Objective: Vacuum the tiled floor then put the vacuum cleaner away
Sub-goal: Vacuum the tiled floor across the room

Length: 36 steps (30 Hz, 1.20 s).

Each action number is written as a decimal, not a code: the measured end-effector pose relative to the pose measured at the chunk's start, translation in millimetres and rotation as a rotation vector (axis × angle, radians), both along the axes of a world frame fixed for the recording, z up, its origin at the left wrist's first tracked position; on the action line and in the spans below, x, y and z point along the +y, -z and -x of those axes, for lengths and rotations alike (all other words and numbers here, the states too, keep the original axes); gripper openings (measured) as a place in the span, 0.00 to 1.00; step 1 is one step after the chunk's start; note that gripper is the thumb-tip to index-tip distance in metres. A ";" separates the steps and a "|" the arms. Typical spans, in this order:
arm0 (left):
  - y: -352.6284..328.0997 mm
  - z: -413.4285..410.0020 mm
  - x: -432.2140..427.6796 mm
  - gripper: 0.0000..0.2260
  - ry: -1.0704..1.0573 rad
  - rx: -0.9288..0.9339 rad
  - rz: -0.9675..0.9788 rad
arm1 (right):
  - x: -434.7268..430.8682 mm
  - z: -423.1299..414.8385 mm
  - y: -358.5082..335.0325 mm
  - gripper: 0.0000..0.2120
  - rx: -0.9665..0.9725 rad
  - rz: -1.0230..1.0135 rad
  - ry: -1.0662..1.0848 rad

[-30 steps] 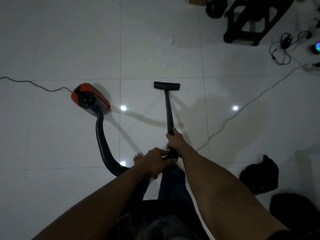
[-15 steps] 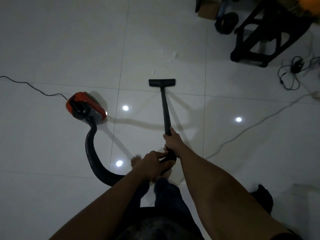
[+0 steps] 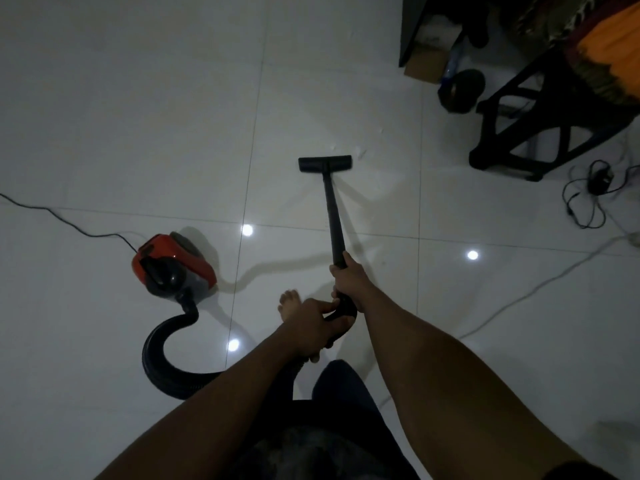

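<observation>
A red and black canister vacuum cleaner [image 3: 173, 265] sits on the white tiled floor [image 3: 138, 116] at the left. Its black ribbed hose [image 3: 162, 358] curls back toward me. The black wand [image 3: 333, 220] runs forward to a flat black floor nozzle [image 3: 325, 163] resting on the tiles. My right hand [image 3: 349, 280] grips the wand's lower end. My left hand [image 3: 313, 322] holds the curved handle just behind it. Small white specks [image 3: 360, 151] lie just beyond the nozzle.
A black power cord [image 3: 69, 226] trails left from the canister. A white cable [image 3: 540, 282] crosses the floor at the right. A black stool [image 3: 540, 123], a tangle of black wires [image 3: 588, 195], a cardboard box [image 3: 424, 65] and a dark round object [image 3: 462, 90] stand at the back right.
The nozzle has slid forward across the tile line toward the white specks. I have stepped forward; the stool and box have come closer, and the hose curls tighter behind the canister.
</observation>
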<state>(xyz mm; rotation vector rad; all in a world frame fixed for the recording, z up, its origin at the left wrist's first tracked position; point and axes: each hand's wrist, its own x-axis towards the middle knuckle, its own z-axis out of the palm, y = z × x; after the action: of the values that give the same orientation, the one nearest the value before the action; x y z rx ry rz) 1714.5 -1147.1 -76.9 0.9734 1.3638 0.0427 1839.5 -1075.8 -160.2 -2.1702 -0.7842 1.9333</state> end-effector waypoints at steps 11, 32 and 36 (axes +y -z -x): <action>-3.9 48.3 134.5 0.21 0.035 0.050 -0.040 | 129.3 52.7 5.0 0.31 -0.001 0.038 0.076; -0.7 51.4 416.4 0.10 -0.103 -0.021 0.015 | 423.2 54.5 10.6 0.31 0.000 0.034 0.057; 0.8 69.6 477.2 0.07 -0.038 -0.031 0.004 | 478.4 69.2 9.7 0.31 -0.032 0.027 0.085</action>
<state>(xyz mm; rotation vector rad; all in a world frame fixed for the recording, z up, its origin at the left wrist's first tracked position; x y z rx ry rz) 1644.9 -670.0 -77.7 0.9402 1.3533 0.0836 1770.2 -597.4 -169.9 -2.2167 -0.6632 1.8833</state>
